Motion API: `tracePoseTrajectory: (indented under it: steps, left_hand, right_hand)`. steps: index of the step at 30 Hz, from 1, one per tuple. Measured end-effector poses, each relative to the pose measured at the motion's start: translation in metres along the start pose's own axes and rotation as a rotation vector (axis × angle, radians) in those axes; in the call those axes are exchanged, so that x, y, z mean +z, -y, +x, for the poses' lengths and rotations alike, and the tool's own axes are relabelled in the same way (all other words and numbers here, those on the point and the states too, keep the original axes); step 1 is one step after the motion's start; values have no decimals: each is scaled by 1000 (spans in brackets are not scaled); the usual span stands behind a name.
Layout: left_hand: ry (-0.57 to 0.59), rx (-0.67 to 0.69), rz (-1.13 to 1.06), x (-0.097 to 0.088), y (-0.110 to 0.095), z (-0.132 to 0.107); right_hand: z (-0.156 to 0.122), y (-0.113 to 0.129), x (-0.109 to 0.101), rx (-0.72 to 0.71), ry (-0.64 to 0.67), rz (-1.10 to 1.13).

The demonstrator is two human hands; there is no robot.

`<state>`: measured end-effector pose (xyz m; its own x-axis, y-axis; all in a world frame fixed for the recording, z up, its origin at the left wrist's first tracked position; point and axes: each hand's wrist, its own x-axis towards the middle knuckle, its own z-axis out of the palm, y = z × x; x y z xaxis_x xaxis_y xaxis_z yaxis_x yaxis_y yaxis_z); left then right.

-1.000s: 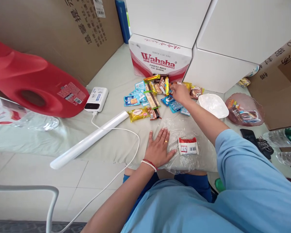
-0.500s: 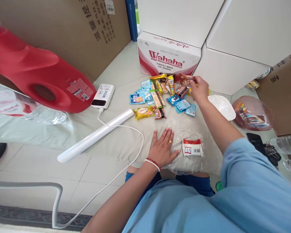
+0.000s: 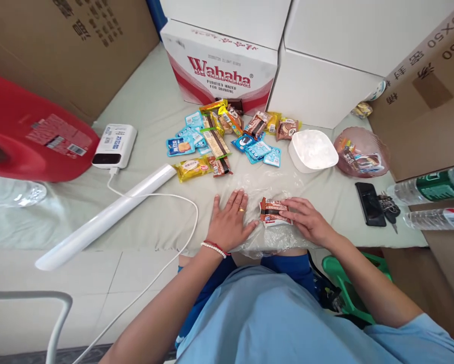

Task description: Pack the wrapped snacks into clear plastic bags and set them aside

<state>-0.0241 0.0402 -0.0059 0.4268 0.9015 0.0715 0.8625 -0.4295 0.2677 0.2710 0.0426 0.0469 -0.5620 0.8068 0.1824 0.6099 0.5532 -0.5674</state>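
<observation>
One cloth-covered tabletop [image 3: 151, 91] carries a crinkled clear plastic sheet [image 3: 245, 181], whose left side the left hand [image 3: 230, 222] presses, fingers slightly spread, probably keeping it still. The right hand's [image 3: 310, 223] bent fingers touch the right end of a brown-wrapped snack [image 3: 271, 210] over the sheet, perhaps steadying it; any pinch is unclear.

A brown-wrapped snack [image 3: 273, 209] lies flat over a mostly hidden white packet [image 3: 276, 223] on crinkled, outspread clear plastic [image 3: 274, 241].
</observation>
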Motion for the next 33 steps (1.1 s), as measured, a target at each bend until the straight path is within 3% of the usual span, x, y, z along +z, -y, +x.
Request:
tracePoseTrajectory:
  steps: [7,13,23,29,33]
  left_hand:
    - [12,-8,27,-1,-1,1]
    - [17,-12,54,-1,-3,2]
    - [17,-16,66,1,-2,2]
    - [11,-14,55,1,-2,1]
    - [8,-19,56,3,-1,1]
  right_hand:
    - [16,19,-4,63,9,-75]
    - [37,18,16,-22,181,-160]
    - [23,9,31,12,211,-257]
    - [37,12,13,-46,137,-165]
    - [49,18,27,-5,180,-258]
